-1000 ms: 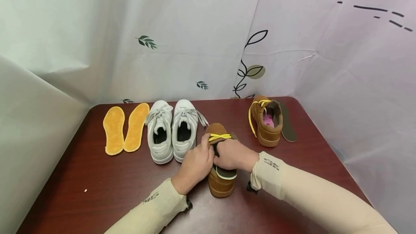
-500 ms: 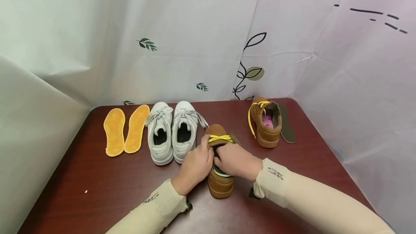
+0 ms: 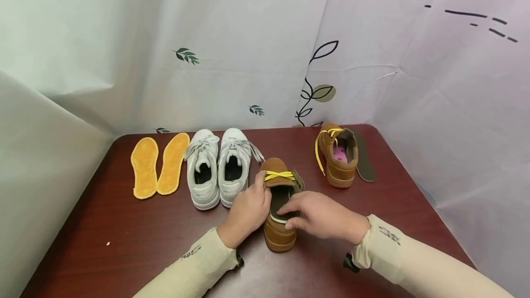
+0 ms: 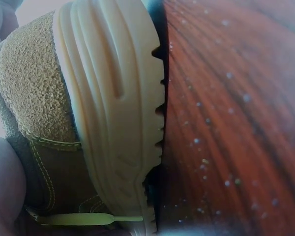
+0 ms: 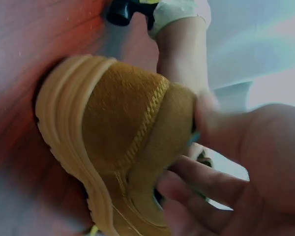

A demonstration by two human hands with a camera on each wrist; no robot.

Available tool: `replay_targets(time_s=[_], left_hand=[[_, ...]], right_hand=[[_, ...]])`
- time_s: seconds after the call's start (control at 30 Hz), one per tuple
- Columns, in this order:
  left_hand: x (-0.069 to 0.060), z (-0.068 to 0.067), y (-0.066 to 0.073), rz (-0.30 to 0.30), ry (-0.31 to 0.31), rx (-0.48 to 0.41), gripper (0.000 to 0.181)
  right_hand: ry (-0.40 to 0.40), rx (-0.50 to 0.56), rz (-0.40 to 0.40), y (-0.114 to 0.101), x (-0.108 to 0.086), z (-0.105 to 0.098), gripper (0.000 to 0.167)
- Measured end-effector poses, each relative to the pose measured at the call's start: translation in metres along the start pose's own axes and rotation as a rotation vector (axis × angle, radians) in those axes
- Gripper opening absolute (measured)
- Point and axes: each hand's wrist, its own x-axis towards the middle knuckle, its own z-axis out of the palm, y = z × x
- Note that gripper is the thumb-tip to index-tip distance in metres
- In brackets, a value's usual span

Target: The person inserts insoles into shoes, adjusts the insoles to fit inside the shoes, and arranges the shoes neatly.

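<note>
A brown suede shoe (image 3: 279,239) with yellow laces stands upright on the table, toe pointing away from me. Inside it lies a dark insole (image 3: 281,199), whose pale-edged heel end shows at the shoe's opening. My left hand (image 3: 248,210) grips the shoe's left side near the laces. Over the heel opening is my right hand (image 3: 320,213), fingers spread, the index finger reaching down to the insole and the thumb at the heel collar. In the right wrist view, the right thumb is beside the padded collar (image 5: 174,120); its fingertips are partly hidden by the shoe.
A second brown shoe (image 3: 340,174) with a pink insole (image 3: 341,153) inside stands at the back right, a loose dark insole (image 3: 365,160) beside it. Two white sneakers (image 3: 204,190) stand left of my hands. Further left lie two orange insoles (image 3: 145,167). A curtain (image 3: 232,59) hangs behind the table.
My right hand has drawn back out of the shoe toward its heel, and its fingers have spread. The insole now sits lower in the shoe. My left hand keeps its hold.
</note>
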Motion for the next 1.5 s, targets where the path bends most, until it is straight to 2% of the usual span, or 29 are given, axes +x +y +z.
replay_targets(time_s=[0.13,0.27,0.43,0.6,0.67,0.87,1.0,1.1,1.2,1.4,1.5], left_hand=[[0.000,0.000,0.000,0.000,-0.008,0.002,0.041],[-0.001,0.000,0.000,-0.006,-0.018,0.002,0.041],[0.000,0.000,0.001,-0.011,-0.018,0.000,0.042],[-0.001,0.000,0.001,-0.009,-0.010,-0.005,0.042],[-0.001,0.001,0.001,-0.008,-0.010,-0.008,0.042],[-0.001,0.003,0.000,-0.012,-0.015,-0.001,0.042],[0.000,0.003,-0.001,-0.018,-0.013,-0.001,0.043],[0.001,0.002,-0.001,-0.021,-0.014,-0.003,0.043],[0.001,0.003,-0.001,-0.017,-0.016,-0.004,0.043],[0.001,0.001,0.000,-0.028,-0.019,-0.013,0.043],[0.000,0.001,0.001,-0.031,-0.019,-0.023,0.043]], right_hand=[[0.058,0.051,0.017,0.004,0.004,0.004,0.018],[0.058,0.060,0.059,0.006,0.009,0.006,0.010],[-0.025,0.094,0.123,0.005,0.017,0.003,0.007],[-0.156,0.112,0.109,0.005,0.021,0.002,0.020],[-0.184,0.121,0.117,0.004,0.019,0.004,0.025],[-0.149,0.134,0.134,0.001,0.009,0.014,0.029],[-0.192,0.075,0.048,0.003,0.002,0.017,0.039],[-0.192,0.013,0.005,0.003,0.000,0.022,0.049],[-0.163,-0.032,0.005,0.002,0.002,0.027,0.043],[-0.109,-0.054,0.009,0.000,0.005,0.034,0.028],[-0.069,-0.051,0.007,-0.001,0.003,0.040,0.028]])
